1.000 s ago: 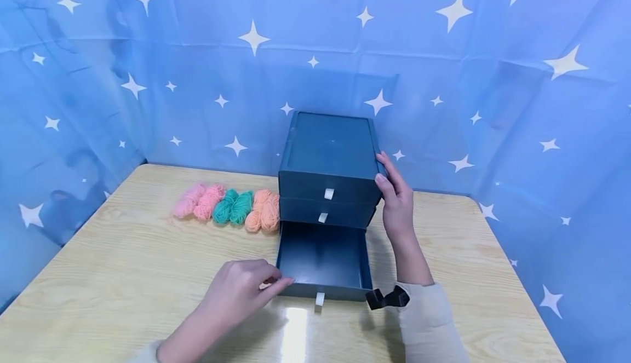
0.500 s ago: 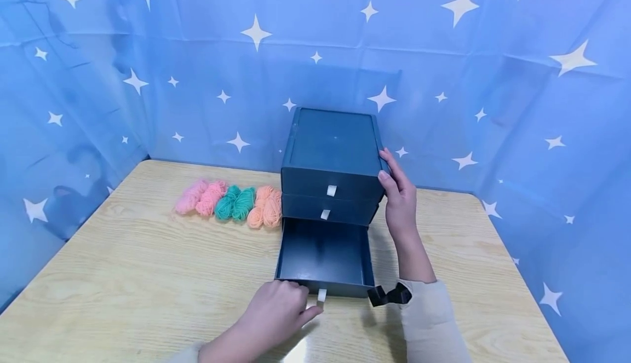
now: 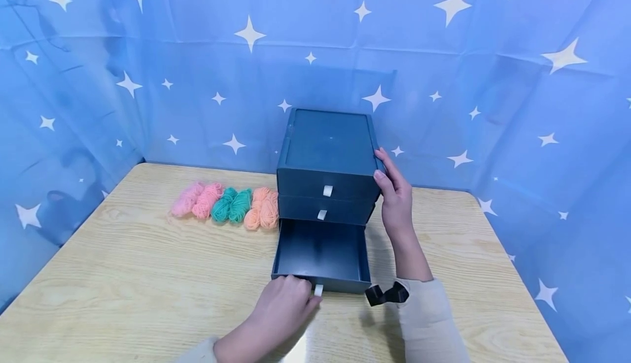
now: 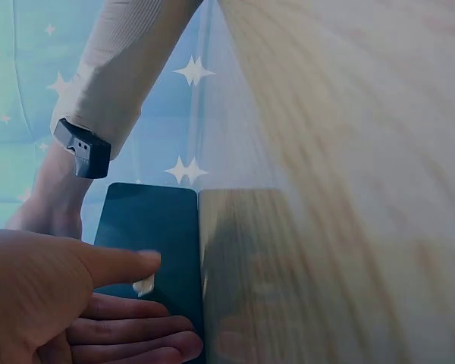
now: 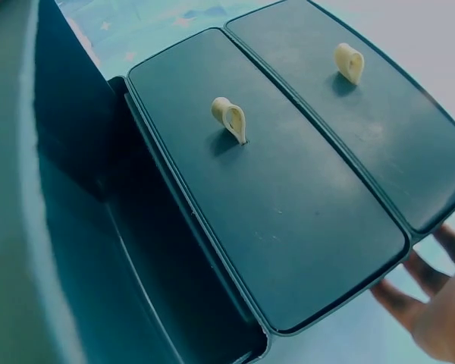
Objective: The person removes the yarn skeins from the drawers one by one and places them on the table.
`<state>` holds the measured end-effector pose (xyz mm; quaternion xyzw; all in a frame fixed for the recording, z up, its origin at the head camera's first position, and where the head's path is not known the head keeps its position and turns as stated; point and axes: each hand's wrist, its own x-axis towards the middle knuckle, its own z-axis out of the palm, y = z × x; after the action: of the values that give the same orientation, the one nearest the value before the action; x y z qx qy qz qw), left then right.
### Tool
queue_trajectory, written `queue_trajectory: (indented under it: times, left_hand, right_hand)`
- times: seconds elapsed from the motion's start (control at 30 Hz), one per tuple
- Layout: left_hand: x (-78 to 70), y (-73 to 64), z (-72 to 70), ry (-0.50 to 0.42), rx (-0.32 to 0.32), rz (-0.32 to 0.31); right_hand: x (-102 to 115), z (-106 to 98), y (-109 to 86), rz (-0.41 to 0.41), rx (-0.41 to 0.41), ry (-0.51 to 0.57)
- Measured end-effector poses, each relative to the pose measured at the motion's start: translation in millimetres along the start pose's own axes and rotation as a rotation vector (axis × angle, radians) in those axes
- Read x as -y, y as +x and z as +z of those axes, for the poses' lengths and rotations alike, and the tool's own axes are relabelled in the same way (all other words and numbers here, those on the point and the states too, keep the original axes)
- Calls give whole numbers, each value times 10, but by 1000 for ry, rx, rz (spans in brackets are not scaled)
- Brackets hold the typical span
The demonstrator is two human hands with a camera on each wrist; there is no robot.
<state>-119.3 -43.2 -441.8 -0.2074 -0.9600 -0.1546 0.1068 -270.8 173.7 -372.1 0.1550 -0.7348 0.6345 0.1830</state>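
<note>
A dark blue cabinet (image 3: 329,141) with stacked drawers stands on the table, its bottom drawer (image 3: 317,251) pulled out and bare inside. My left hand (image 3: 278,308) is at that drawer's front, left of the white pull tab (image 3: 319,290). In the left wrist view its fingers (image 4: 136,334) lie fairly straight by the drawer front (image 4: 155,220), the thumb over the tab; whether they touch is unclear. My right hand (image 3: 396,204) rests against the cabinet's right side, thumb near the front edge, fingers extended along the side. The right wrist view shows the two upper drawer fronts (image 5: 273,205) shut.
Pink (image 3: 197,200), green (image 3: 231,205) and peach (image 3: 262,209) yarn skeins lie in a row, the peach ones close to the cabinet's left side. A blue star-patterned cloth (image 3: 315,40) hangs behind the wooden table (image 3: 148,275).
My left hand has moved right from the drawer's left front corner to beside the tab. The bottom drawer appears slightly further in. My right hand stays at the cabinet's side.
</note>
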Motion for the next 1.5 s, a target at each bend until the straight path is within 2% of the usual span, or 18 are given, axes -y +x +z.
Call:
queue_trajectory:
  times: [0.17,0.3,0.53,0.93,1.17,1.33,1.5]
  left_hand:
    - [0,45,61,44,-60,4]
    - [-10,94,90,45,-95,3]
    - [-19,196,97,75,-118,-10]
    - [170,545,222,31,-179,-50]
    - [252,708,281,-4,-205,-45]
    - [330,783,328,-34,-232,-49]
    - [388,812,363,-56,-257,-33]
  right_hand:
    - [6,0,1,10,1,-18]
    - [8,1,5,14,-2,-33]
    - [0,0,6,11,-3,-24]
    - [4,5,10,12,-5,-4]
    - [-9,-6,22,9,-15,1]
    - [-4,10,36,3,5,8]
    - [8,22,18,36,5,-4]
